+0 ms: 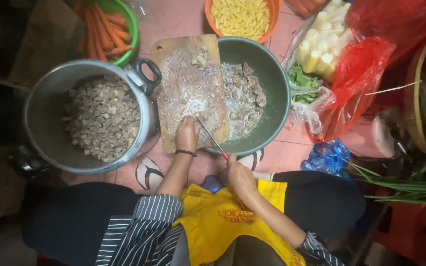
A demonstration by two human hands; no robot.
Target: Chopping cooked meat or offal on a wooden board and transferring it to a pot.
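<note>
Down on the pink tiled floor [173, 19], a worn rectangular wooden chopping board [188, 83] smeared pale with meat residue lies tilted across the rim of a dark green round plastic basin [272, 98], which holds rough greyish-brown chunks of raw meat [245, 96]. The left hand [187, 134] presses on the board's near edge, fingers curled down over something I cannot make out. The right hand [238, 173] is closed around the red handle of a thin-bladed knife [211, 137], whose tip reaches the board just beside the left hand.

Touching the board's left edge stands a large grey metal pot with black handles [45, 113], filled with finely chopped meat. Beyond it sits a green bowl of orange carrots [107, 27], and an orange bowl of pale yellow cut strips [242, 17] lies past the basin. To the right, clear and red plastic bags [361, 74] of baby corn and greens crowd the basin's side. Open floor is left only in narrow strips between the vessels and near the knees.
</note>
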